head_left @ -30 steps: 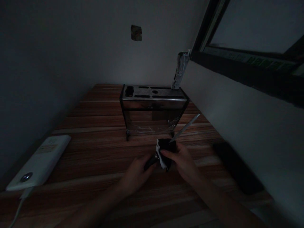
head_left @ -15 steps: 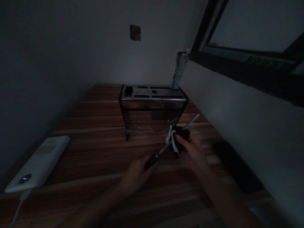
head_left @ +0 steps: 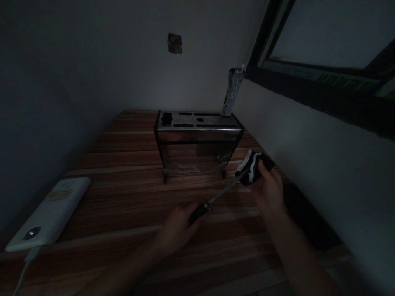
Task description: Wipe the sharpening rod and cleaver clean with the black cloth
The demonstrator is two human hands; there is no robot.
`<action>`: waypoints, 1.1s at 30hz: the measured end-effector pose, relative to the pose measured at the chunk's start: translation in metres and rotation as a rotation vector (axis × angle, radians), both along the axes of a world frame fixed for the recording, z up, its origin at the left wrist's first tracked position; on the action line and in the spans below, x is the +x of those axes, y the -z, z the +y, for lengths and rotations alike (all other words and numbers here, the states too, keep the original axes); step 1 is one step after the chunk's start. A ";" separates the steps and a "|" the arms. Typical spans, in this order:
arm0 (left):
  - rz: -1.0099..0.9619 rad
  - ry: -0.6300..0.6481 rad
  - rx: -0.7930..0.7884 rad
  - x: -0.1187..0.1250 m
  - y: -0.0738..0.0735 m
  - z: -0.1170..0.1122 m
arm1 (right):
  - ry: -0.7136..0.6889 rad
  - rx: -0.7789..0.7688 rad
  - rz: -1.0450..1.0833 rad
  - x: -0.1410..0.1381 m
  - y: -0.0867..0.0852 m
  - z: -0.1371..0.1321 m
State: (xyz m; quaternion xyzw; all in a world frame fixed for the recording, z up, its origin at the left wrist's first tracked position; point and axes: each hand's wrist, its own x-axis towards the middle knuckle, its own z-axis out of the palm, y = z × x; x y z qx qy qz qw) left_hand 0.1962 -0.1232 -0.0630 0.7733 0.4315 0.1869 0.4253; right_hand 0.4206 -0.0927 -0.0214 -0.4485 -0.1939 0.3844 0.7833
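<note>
My left hand point(head_left: 182, 228) is closed around the black handle of a sharpening steel point(head_left: 226, 190), whose thin metal rod points up and to the right. A black cloth with white stripes point(head_left: 253, 167) is folded about the rod's far end and hides its tip. My right hand point(head_left: 269, 187) grips this cloth, thumb on top. Behind both hands stands a knife block point(head_left: 200, 122) with a slotted metal top and clear sides. Its slots hold no knives that I can make out.
On the left lies a white power bank point(head_left: 51, 211) with a cable point(head_left: 23, 271) plugged in. A dark flat object point(head_left: 310, 216) rests by the right wall. The wood-grain tabletop point(head_left: 123, 185) meets walls at the back and right. A dark window frame point(head_left: 308, 88) juts out at upper right.
My right hand has slid the cloth up and right along the rod to its end, covering the tip that showed before. The left hand holds nearly the same place.
</note>
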 end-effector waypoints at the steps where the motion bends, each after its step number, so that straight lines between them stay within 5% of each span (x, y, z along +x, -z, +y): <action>1: 0.003 0.006 0.004 0.000 -0.001 0.000 | 0.009 0.012 -0.003 0.001 0.000 0.000; 13: 0.015 0.008 0.010 -0.001 0.001 -0.001 | 0.058 0.010 -0.042 0.005 0.007 0.005; 26: -0.051 -0.064 -0.041 0.000 0.000 0.001 | -0.300 -0.176 -0.099 -0.039 0.029 -0.009; 33: -0.074 -0.081 -0.045 0.000 0.001 0.002 | -0.473 -0.234 -0.346 -0.055 0.034 -0.024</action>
